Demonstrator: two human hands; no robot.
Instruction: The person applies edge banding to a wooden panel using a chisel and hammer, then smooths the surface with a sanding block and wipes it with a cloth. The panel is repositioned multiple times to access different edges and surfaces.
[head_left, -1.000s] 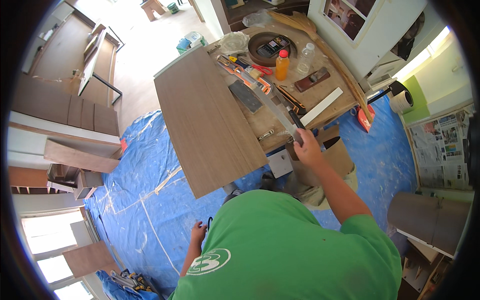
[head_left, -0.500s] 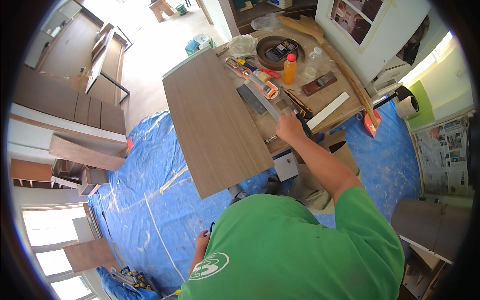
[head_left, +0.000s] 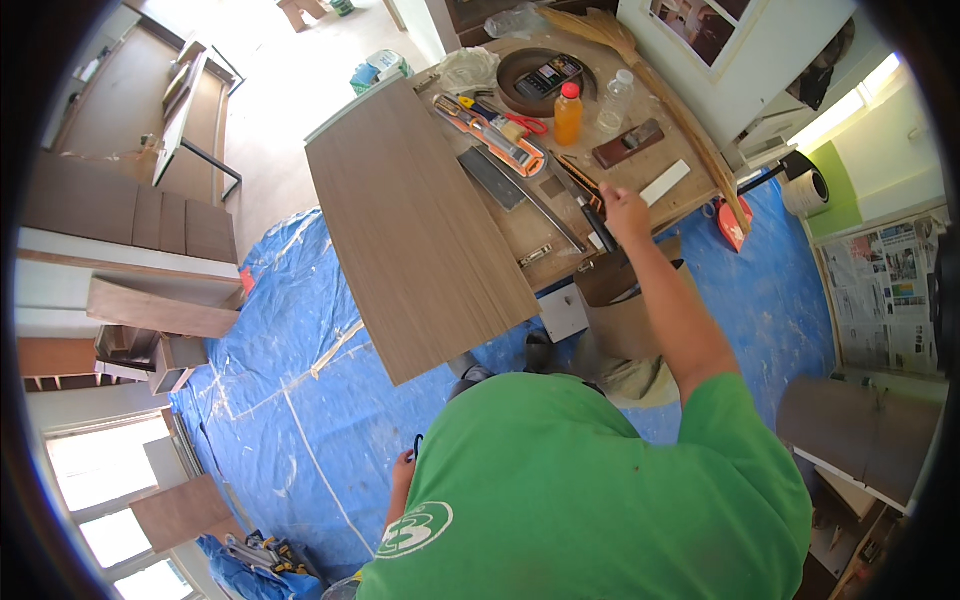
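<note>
Head view: right hand point(head_left: 625, 210) is reaching over the worktop point(head_left: 560, 225), fingers closing on the dark handle of a slim tool point(head_left: 598, 222), possibly a chisel or knife; the blade end is too small to tell. The tool is lying just right of the long wood-grain panel point(head_left: 420, 225), which is resting across the worktop. Judged light, stiff and sharp-ended; best taken by the handle. Left hand point(head_left: 403, 470) is hanging low below the panel, gripping a small dark object, unidentifiable. An orange bottle point(head_left: 568, 113) is standing beyond the panel's far end. Blue tarpaulin point(head_left: 290, 380) is covering the floor beneath; wooden boards point(head_left: 160, 310) are stacking up left of the panel.
</note>
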